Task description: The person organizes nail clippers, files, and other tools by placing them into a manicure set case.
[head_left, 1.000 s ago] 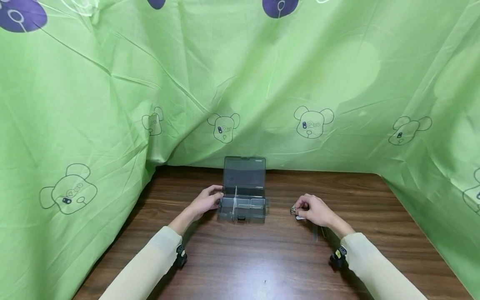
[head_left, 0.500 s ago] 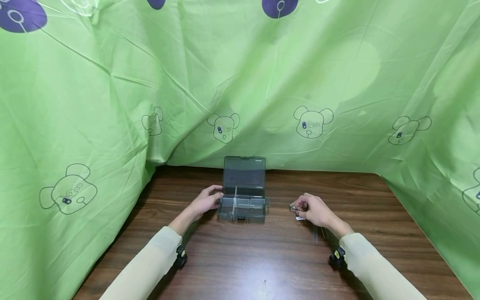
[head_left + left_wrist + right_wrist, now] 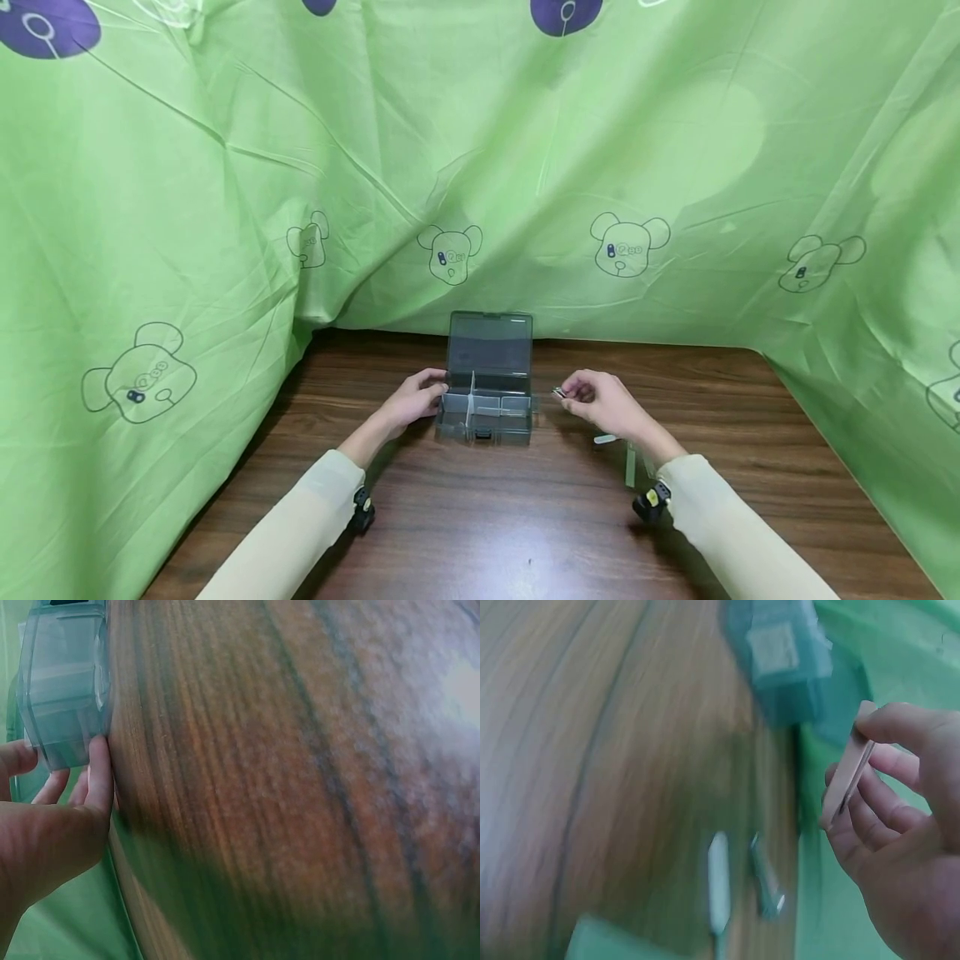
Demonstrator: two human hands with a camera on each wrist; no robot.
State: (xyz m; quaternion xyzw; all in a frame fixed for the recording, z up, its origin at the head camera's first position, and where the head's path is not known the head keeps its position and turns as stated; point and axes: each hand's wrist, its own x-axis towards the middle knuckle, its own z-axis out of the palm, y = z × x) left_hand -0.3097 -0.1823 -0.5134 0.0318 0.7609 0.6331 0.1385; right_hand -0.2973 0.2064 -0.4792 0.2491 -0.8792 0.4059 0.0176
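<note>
A smoky clear plastic compartment box (image 3: pixel 457 434) stands on the table with its lid (image 3: pixel 490 346) raised at the back. White dividers split its inside. At its left end, my left hand (image 3: pixel 408 402) holds the box, the thumb at the rim and the other fingers along the outer wall, as the left wrist view also shows. My right hand (image 3: pixel 606 402) is raised to the right of the box. Between its thumb and fingers it pinches a small metal nail clipper (image 3: pixel 847 776), whose front end points toward the box.
Beneath the right forearm lie a slim white-ended tool (image 3: pixel 605 439) and a pale translucent strip (image 3: pixel 631 465). A small shiny piece (image 3: pixel 766 881) lies beside the white-ended tool. Green cloth (image 3: pixel 675 308) hangs behind the wooden table (image 3: pixel 480 525), close behind the lid.
My right hand has lifted the nail clipper and carried it left and farther back, toward the box. The white-ended tool and strip now show more fully. My left hand stays on the box.
</note>
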